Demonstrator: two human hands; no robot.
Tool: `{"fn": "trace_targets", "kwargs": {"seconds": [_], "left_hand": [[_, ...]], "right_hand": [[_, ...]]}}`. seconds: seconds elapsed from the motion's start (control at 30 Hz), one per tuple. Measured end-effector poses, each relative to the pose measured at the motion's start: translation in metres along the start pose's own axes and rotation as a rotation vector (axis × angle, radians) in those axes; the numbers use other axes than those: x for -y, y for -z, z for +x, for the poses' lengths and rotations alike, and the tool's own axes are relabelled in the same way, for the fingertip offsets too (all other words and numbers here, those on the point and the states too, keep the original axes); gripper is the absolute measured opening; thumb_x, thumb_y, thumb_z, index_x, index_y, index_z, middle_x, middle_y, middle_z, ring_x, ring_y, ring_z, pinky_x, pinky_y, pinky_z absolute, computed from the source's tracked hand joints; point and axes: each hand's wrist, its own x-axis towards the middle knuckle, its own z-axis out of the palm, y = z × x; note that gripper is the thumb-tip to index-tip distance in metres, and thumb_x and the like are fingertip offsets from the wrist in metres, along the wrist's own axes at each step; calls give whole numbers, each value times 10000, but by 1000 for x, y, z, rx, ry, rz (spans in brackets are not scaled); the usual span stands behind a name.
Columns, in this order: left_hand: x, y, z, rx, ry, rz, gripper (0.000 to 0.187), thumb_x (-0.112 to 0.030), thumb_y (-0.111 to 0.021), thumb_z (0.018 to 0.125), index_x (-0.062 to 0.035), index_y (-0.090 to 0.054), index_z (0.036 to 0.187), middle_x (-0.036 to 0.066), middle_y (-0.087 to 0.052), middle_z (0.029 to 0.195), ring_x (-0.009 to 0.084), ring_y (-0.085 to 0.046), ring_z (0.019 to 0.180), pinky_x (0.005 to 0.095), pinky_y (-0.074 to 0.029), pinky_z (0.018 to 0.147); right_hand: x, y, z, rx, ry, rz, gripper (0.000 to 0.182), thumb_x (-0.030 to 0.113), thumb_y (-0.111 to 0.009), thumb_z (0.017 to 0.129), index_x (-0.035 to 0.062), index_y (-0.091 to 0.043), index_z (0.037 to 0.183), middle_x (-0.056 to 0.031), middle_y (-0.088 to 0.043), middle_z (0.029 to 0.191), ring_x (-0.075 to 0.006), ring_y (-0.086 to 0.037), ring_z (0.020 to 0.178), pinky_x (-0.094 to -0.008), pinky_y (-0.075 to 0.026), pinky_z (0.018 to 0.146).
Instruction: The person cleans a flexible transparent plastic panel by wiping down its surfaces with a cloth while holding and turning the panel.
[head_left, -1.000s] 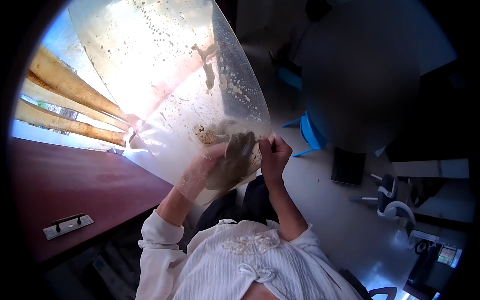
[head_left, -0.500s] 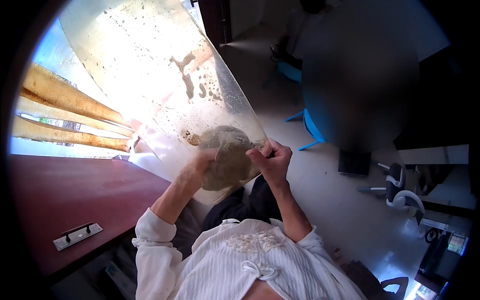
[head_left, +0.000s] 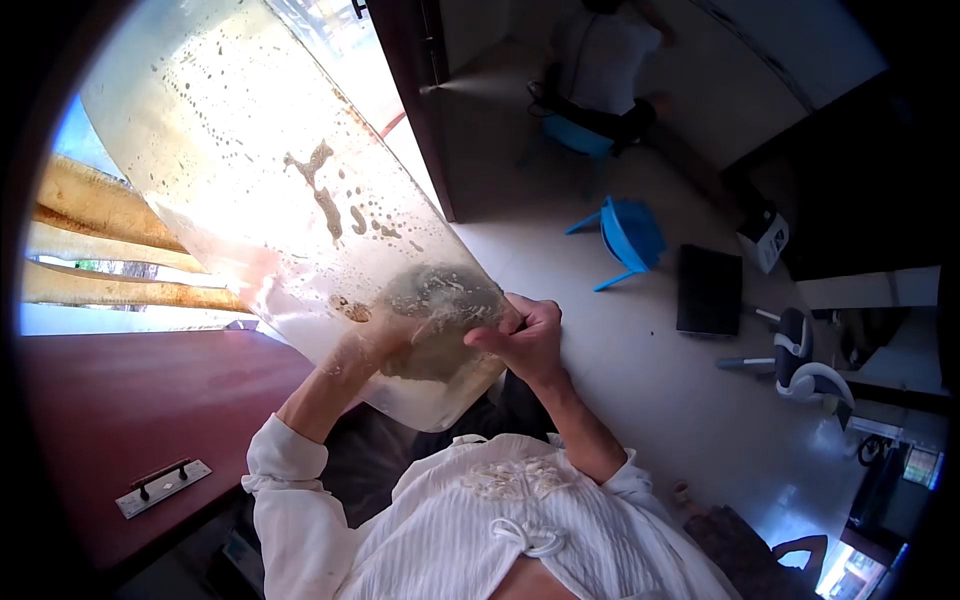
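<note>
A large translucent sheet with brown spots and stains slants from the upper left down to my lap. My right hand pinches its lower right edge, thumb on the near face. Through the lower part shows my left hand, blurred by the sheet, its fingers hidden. Beside it is a dark greenish patch; whether this is a stain or something behind the sheet, I cannot tell.
At left is a red-brown surface with a metal handle, below a bright window. A blue chair and a black flat object stand on the floor. Another person sits at the top.
The sheet and both my hands have shifted left and slightly down in view. The other person and the blue chair, largely covered by a dark blur before, now show more clearly.
</note>
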Motion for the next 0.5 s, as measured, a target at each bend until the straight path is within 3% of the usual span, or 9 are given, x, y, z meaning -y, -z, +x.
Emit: {"fn": "trace_targets", "kwargs": {"seconds": [0.07,0.1,0.13,0.17,0.2,0.27,0.37,0.47,0.5], "left_hand": [[10,10,-7,-78,49,-85,555,-180,-680,768,-45,-448,1253,100,-511,1202,174,-479,1117,331,-387,961],[-9,5,-2,-72,142,414,506,-231,-650,803,-83,-468,1252,90,-502,1218,193,-451,1158,344,-337,1006],[-9,5,0,-72,145,417,506,-231,-650,803,-83,-468,1252,90,-502,1218,193,-451,1158,344,-337,1006],[-10,5,2,-2,29,505,438,-236,-620,821,-74,-499,1209,99,-522,1191,217,-470,1131,360,-355,985],[-16,3,7,138,-202,804,424,-257,-599,831,-74,-507,1202,103,-519,1194,234,-466,1132,370,-344,992],[-29,-2,17,166,-841,1430,406,-298,-557,851,-75,-523,1189,111,-515,1202,268,-458,1135,390,-322,1004],[-42,-22,22,119,-133,551,398,-239,-557,855,-80,-504,1216,89,-499,1231,216,-433,1179,365,-309,1021],[-7,5,21,51,-25,433,373,-213,-645,792,-72,-558,1126,65,-531,1178,208,-511,1057,340,-419,909],[-11,5,34,7,177,480,302,-164,-470,911,-48,-540,1181,94,-552,1191,213,-483,1117,333,-336,1016]], "right_hand": [[-8,-5,4,-74,1,74,447,322,-828,634,24,-501,563,36,-551,542,-11,-456,514,-196,-387,452],[-3,-6,6,-77,20,36,472,366,-818,635,34,-496,542,38,-502,494,-12,-411,480,-209,-347,420],[2,-8,8,-76,41,-4,498,410,-808,635,43,-491,521,40,-453,446,-13,-367,446,-222,-307,388],[10,-11,9,-79,47,113,420,385,-810,637,10,-623,657,5,-564,518,-17,-452,479,-215,-380,435],[8,-11,8,-82,47,112,420,385,-810,637,10,-623,657,5,-564,518,-17,-452,479,-215,-380,435],[0,-7,4,-30,82,38,411,351,-812,639,-2,-672,797,-26,-630,599,-22,-511,526,-212,-428,487],[14,-1,2,-42,-16,140,407,364,-817,631,5,-643,711,-7,-591,542,-19,-469,487,-207,-377,440],[4,8,2,-59,33,36,494,399,-818,625,51,-487,508,43,-470,454,-6,-359,447,-211,-272,390],[4,8,5,-60,10,53,468,346,-828,621,50,-481,516,61,-446,465,-2,-346,465,-211,-272,405]]}}
